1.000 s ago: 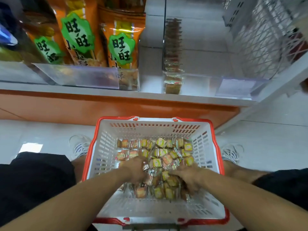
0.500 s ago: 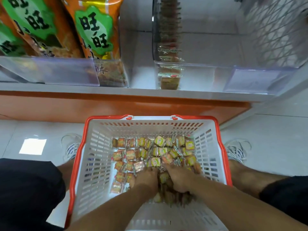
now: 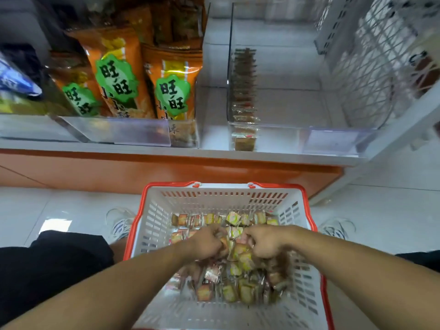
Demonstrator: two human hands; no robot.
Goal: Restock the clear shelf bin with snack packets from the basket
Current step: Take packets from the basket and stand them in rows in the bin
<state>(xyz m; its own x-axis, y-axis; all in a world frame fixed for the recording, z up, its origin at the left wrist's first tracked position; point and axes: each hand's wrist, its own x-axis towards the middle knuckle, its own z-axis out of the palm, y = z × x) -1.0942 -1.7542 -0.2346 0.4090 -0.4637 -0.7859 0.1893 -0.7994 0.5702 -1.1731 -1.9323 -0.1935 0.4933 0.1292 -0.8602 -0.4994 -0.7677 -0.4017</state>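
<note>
Fingers [image 3: 215, 231] of two hands curled, gripping snack packets [image 3: 234, 254] (dozens) in one basket [image 3: 152, 225].

Basket [image 3: 152, 225] slotted matt plastic; snack packets [image 3: 234, 270] glossy film; shelf bin [image 3: 285, 136] clear plastic.

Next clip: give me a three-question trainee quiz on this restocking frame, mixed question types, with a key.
1. True or false: both hands are inside the basket.
2. Multiple choice: the row of snack packets already in the clear shelf bin stands along its A) left wall B) right wall C) middle.
3. Short answer: what stands on the shelf left of the clear bin?

Key
1. True: the left hand and right hand both grip snack packets over the pile.
2. A: the row runs along the left wall.
3. Tall orange snack bags with green labels.
</note>
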